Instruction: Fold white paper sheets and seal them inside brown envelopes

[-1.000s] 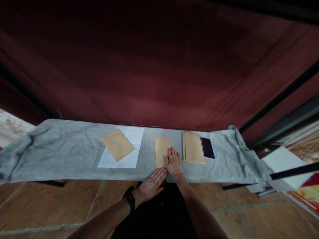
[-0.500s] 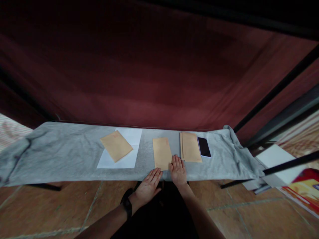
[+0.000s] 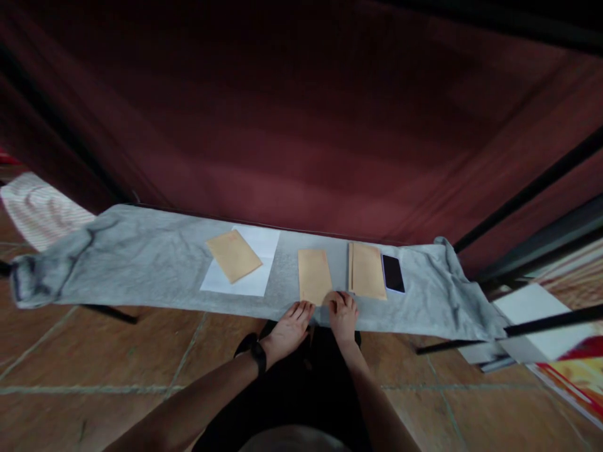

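Note:
A tan paper envelope point(image 3: 315, 274) lies flat in the middle of the grey cloth, its lower edge toward me. At its lower left corner rests my left hand point(image 3: 288, 328), a dark band on the wrist, fingers stretched out and touching the paper; the thumb is hidden. My right hand point(image 3: 343, 317) has curled fingers closed on the lower right corner, where a bit of the envelope looks lifted. Just beyond that hand sits a small stack of tan envelopes point(image 3: 369, 270).
A phone point(image 3: 394, 274) lies right of the stack. On the left, another tan envelope point(image 3: 234, 256) lies askew over white paper point(image 3: 267, 248). The grey cloth point(image 3: 155, 263) covers a narrow bench before a dark red panel point(image 3: 301, 157). White boxes point(image 3: 527, 307) stand at the right.
My right hand has gone from lying flat to curled fingers at the envelope's lower right corner. My left hand stays at the lower left. The whole view has shifted and tilted a little.

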### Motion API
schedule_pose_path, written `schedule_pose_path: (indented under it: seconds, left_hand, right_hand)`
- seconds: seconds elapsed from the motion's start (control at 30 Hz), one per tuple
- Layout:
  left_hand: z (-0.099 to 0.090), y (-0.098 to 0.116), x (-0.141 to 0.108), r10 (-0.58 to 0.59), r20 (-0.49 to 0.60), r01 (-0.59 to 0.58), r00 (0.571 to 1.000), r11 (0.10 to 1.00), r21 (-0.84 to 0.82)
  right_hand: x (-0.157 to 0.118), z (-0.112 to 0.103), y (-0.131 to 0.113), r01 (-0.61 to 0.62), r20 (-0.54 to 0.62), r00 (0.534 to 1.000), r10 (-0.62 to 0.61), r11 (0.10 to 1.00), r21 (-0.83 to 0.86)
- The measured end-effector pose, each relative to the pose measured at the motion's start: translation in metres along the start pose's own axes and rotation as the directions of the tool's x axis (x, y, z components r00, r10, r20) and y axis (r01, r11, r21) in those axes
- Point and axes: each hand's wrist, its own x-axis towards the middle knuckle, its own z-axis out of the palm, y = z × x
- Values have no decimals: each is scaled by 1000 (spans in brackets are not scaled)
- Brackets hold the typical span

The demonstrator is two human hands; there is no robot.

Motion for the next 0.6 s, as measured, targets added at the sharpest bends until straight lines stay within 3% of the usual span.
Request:
schedule_pose_path:
  seconds: [0.13, 0.37, 0.6]
  left_hand:
    - [-2, 2, 0, 17, -7, -17, 1000, 1000, 25]
    - [7, 2, -3, 10, -39, -9, 999, 999, 38]
    - [14, 1, -5, -18, -77, 17, 997, 1000, -13]
  right_hand:
    - [12, -3, -7, -189, 93, 980, 173, 962, 197]
    - [26, -2, -7, -307, 223, 946, 234, 867, 392]
    - [24, 4, -17, -474, 355, 880, 317, 643, 602]
